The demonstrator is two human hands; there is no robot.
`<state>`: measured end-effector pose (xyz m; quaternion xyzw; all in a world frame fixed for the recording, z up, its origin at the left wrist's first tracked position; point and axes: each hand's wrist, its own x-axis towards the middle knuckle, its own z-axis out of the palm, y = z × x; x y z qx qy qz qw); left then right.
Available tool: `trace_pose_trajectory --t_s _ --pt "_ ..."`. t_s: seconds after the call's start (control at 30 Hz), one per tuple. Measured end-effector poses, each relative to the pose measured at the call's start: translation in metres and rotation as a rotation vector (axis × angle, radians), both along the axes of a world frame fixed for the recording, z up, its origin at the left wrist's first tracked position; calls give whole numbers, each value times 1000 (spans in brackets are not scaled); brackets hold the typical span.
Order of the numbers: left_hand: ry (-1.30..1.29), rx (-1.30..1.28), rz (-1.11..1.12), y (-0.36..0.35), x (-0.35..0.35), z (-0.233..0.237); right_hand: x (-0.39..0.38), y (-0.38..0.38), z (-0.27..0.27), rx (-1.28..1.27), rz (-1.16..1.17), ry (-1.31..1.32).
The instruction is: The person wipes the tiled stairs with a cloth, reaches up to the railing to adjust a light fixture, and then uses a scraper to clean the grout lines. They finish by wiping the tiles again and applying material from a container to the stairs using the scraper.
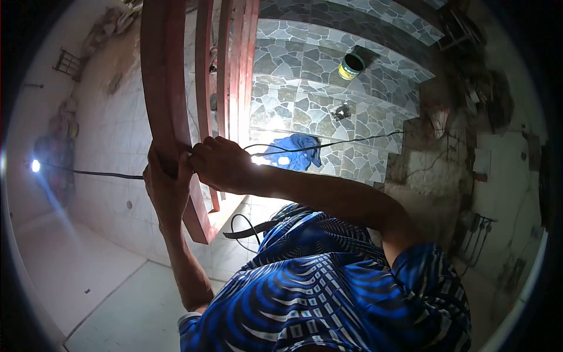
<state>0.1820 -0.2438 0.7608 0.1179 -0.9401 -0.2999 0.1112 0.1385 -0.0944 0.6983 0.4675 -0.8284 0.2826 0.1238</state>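
Note:
A reddish-brown wooden handrail (pixel 166 76) runs from the top of the view down to a cut end near my body. My left hand (pixel 164 176) is wrapped around its lower part. Against the rail's right edge, my right hand (pixel 220 164) is closed, its curled fingers meeting my left thumb. Whatever sits between those fingertips, if anything, is hidden. Beside the rail stand red balusters (pixel 223 76), brightly lit low down. A black cable (pixel 99 173) reaches from a glaring lamp (pixel 36 166) at the left to behind my left hand.
Stone-patterned tiled steps (pixel 281 56) rise at the right. On them are a paint can (pixel 350 66) and a small dark patch or object (pixel 341 111). A blue cloth (pixel 302 154) lies lower, crossed by another black cable (pixel 346 141). A loose strap (pixel 249 230) hangs near my shirt.

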Motion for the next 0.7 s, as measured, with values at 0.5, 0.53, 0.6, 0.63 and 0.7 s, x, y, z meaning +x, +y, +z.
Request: trace_pose_trajectory --t_s 0.5,0.53,0.6,0.63,0.7 --pt "-155 101 -32 -10 12 -5 11 2 -3 -19 19 10" --pt "-164 48 -8 -7 10 -2 11 4 2 38 23 -41" --pt "-127 0 -24 -5 11 -1 11 3 -2 -20 27 -60" --pt "-107 -23 -28 -5 11 -2 10 3 -4 -48 33 -69" --pt "-119 -58 -44 -5 10 1 7 5 -3 -20 45 -92"
